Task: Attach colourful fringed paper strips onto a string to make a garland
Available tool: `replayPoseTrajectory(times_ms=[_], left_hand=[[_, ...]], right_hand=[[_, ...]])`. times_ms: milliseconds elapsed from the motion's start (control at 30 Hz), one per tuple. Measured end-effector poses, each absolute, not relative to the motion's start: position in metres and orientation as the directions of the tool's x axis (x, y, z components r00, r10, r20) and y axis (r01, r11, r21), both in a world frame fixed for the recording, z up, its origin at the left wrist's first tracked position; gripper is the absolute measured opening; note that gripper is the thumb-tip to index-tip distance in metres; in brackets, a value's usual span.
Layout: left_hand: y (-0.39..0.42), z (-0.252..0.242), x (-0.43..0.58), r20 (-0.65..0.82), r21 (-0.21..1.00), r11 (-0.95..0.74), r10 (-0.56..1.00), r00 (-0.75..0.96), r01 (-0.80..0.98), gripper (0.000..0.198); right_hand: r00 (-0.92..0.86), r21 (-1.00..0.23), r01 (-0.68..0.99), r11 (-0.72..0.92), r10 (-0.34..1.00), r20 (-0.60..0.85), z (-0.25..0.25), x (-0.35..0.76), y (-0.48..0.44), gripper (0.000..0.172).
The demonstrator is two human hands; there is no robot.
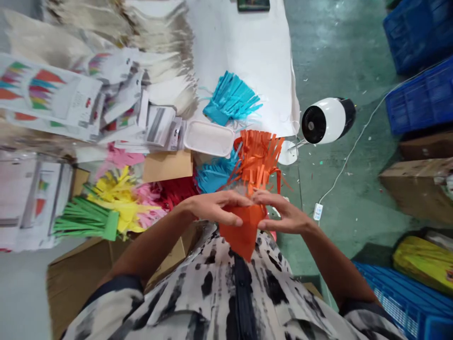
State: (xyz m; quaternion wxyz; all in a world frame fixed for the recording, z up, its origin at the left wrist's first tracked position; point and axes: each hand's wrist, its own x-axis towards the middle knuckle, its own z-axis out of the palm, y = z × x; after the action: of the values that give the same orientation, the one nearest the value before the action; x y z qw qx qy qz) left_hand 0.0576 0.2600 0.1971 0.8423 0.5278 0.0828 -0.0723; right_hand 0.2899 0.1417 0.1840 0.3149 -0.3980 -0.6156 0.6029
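Observation:
Close to my body, a folded piece of orange paper [240, 236] hangs between my hands. My left hand [215, 207] has its thumb and fingers bent around the left side of the paper. From the other side, my right hand [285, 215] pinches the paper's upper right edge. Just beyond my fingertips lies a bundle of orange paper fringe [260, 153]; whether it joins the held paper cannot be made out. Blue fringe [214, 175] sits left of the orange bundle, partly covered. Another blue fringed tassel [230, 101] is spread farther back on the white surface.
A white tray [208, 138] stands mid-table near printed packages [53, 94]. Green [85, 219], yellow [122, 198] and pink fringes lie left. An open cardboard box [76, 283] is below. A white-and-black fan [329, 120] stands at right, with blue crates [421, 99] beyond.

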Motion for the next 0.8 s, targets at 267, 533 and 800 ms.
replayPoseTrajectory(times_ms=[267, 533, 800], left_hand=[[0.203, 0.123, 0.021, -0.230, 0.556, 0.650, -0.478, 0.848, 0.517, 0.065], [0.239, 0.128, 0.009, -0.491, 0.852, 0.198, -0.014, 0.871, 0.484, 0.033], [0.217, 0.110, -0.013, -0.138, 0.358, -0.606, 0.718, 0.682, 0.711, 0.039]], right_hand=[[-0.632, -0.983, 0.084, -0.164, 0.754, -0.180, 0.170, 0.298, 0.114, 0.042], [-0.459, -0.778, 0.577, 0.248, 0.887, -0.058, 0.189, 0.307, 0.141, 0.013], [-0.403, -0.388, 0.796, 0.464, 0.885, 0.233, 0.107, 0.271, 0.120, 0.020]])
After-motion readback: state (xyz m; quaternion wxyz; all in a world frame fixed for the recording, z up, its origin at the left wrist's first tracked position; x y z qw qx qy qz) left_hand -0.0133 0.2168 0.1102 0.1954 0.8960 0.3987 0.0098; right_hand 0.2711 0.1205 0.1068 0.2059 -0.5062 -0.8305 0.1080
